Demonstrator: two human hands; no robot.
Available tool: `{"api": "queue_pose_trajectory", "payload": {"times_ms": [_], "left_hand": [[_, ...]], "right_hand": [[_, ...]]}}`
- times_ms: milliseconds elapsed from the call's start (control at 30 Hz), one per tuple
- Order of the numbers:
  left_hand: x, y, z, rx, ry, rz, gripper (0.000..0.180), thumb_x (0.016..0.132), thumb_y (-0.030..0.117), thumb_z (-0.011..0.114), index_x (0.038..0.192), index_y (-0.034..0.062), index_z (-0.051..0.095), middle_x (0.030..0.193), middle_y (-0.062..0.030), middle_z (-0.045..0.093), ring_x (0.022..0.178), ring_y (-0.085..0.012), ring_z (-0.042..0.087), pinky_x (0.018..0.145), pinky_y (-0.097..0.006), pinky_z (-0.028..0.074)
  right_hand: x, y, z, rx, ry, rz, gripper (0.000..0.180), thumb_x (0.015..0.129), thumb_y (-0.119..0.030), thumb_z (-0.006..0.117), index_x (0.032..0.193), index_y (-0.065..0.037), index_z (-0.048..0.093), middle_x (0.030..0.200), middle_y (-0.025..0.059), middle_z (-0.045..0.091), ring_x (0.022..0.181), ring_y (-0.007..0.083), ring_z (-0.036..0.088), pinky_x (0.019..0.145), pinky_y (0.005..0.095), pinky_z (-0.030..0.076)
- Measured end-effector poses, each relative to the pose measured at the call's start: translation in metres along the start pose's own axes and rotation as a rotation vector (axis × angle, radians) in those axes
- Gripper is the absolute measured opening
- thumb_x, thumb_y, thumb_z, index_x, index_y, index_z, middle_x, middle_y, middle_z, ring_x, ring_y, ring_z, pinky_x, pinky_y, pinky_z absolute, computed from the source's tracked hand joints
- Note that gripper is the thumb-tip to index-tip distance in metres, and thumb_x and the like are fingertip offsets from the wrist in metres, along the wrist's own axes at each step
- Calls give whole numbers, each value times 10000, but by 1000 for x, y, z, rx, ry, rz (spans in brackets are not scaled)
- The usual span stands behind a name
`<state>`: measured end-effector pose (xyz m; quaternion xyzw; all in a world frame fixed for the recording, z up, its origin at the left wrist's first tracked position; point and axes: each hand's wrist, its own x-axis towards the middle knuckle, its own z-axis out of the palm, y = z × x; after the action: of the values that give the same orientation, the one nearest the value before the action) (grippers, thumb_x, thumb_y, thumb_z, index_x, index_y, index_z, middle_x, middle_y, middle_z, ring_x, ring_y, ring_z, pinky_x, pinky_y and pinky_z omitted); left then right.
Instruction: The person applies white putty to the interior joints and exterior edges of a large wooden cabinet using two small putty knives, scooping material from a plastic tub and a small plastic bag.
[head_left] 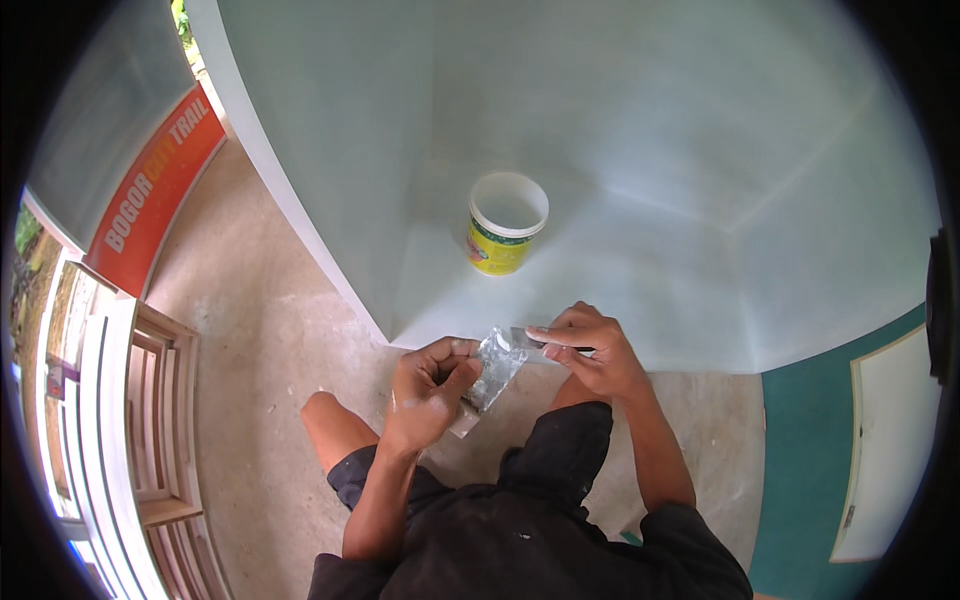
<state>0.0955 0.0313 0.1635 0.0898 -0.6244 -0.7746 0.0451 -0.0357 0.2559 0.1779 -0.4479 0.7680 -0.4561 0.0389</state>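
Left hand (pixel 425 390), just below centre of frame: thumb and curled fingers closed on a glossy plate (pixel 492 380); whether clear plastic or metal, cannot tell. Pale block-like end (pixel 463 420) shows under that hand, perhaps a handle. Right hand (pixel 590 350), right of it: fingers pinched narrow on a dark flat blade (pixel 519 338), its tip at the plate's upper right corner, by a white smear (pixel 503 343). Contact likely, not certain. Yellow tub (pixel 500 258) with white rim stands upright, upper centre, on a pale surface (pixel 620 280).

Step in hand, as judged: working the smear between blade and plate. Next move seems to call for a steady left grip and a shallow blade angle, so the smear gathers on the blade's edge
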Motion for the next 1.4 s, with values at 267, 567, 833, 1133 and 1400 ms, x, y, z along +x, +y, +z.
{"api": "queue_pose_trajectory", "payload": {"times_ms": [267,567,833,1133,1400], "left_hand": [[-4,4,10,285,197,113,183,939,-1,623,1096,-80,675,908,-76,735,800,-61,598,719,-223,482],[-8,10,24,347,254,92,196,918,-11,623,1089,-92,677,890,-114,738,797,-85,619,707,-237,489],[-8,-3,23,439,238,199,179,915,-12,619,1061,-105,662,851,-174,739,739,-104,637,656,-255,488],[0,1,22,-162,-19,-55,180,977,11,579,1119,-55,668,929,-41,716,805,-62,607,736,-210,463],[-1,11,26,-273,-145,-57,169,994,21,596,1126,-59,664,936,-48,717,804,-57,606,732,-207,468]], "right_hand": [[0,-35,-15,-381,138,20,334,799,-60,784,1121,-150,781,713,40,579,629,169,532,583,301,439],[-3,-60,0,-556,81,-130,361,750,-103,815,1102,-161,767,698,16,519,569,167,528,489,304,419],[-5,-50,-28,-622,-113,-54,217,875,-162,727,1087,-128,762,697,36,599,554,170,556,494,287,434],[-16,-28,-44,655,-4,467,303,1040,-185,563,1169,67,668,763,87,664,536,58,456,511,211,391],[-19,-23,-17,391,21,84,257,957,-69,663,1197,13,708,886,73,691,788,153,604,740,287,491]]}}
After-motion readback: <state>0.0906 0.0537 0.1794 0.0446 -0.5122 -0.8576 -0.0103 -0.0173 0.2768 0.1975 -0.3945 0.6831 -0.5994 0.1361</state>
